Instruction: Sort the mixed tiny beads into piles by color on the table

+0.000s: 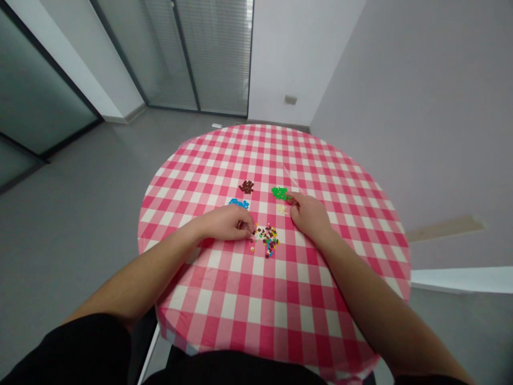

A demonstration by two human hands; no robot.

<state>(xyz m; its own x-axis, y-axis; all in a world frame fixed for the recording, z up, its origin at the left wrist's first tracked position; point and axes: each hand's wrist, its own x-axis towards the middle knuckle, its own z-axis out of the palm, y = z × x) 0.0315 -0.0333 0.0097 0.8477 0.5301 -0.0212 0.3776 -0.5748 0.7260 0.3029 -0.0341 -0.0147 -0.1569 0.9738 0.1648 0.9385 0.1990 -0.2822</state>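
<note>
A mixed pile of tiny coloured pieces (269, 239) lies near the middle of the checked tablecloth. At its left edge is my left hand (232, 222), fingers curled and pinched together; whatever they hold is too small to make out. My right hand (308, 214) has its fingertips at the right edge of a green pile (279, 193), and whether they hold a piece cannot be seen. Just below the green pile are a few cream pieces (282, 209). Behind my left hand sits a blue pile (239, 203), with a dark brown pile (246, 186) farther back.
The round table (224, 155) has a pink and white checked cover. Glass partitions (216, 53) and a pale wall (296, 48) stand beyond it. A white object (217, 125) lies on the floor past the far edge.
</note>
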